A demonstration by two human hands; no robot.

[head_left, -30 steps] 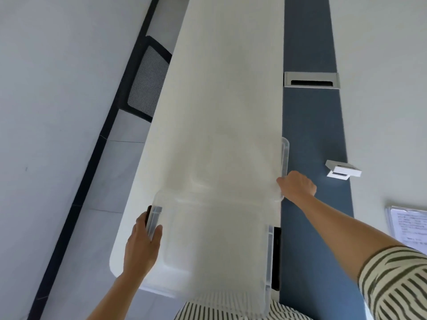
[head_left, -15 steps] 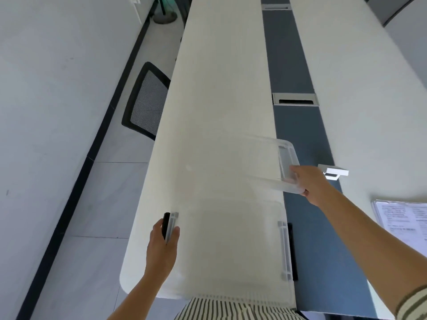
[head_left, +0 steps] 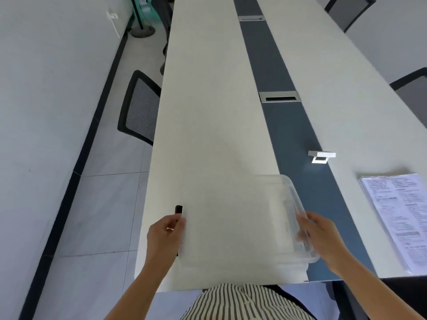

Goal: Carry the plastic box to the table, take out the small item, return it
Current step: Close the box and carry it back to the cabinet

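The clear plastic box (head_left: 233,232) sat on the near end of the long white desk (head_left: 208,112), close to the person's striped shirt (head_left: 242,301). The left hand (head_left: 165,236) had its grip clamped on the box's left edge by a black latch (head_left: 178,209). The right hand (head_left: 320,234) gripped the transparent lid (head_left: 293,204), tilted at the box's right side; the small item could not be made out.

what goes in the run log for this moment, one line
stage: box on table | left hand: on left latch | right hand: holding lid, tilted at right side | box: near table end | small item: not visible
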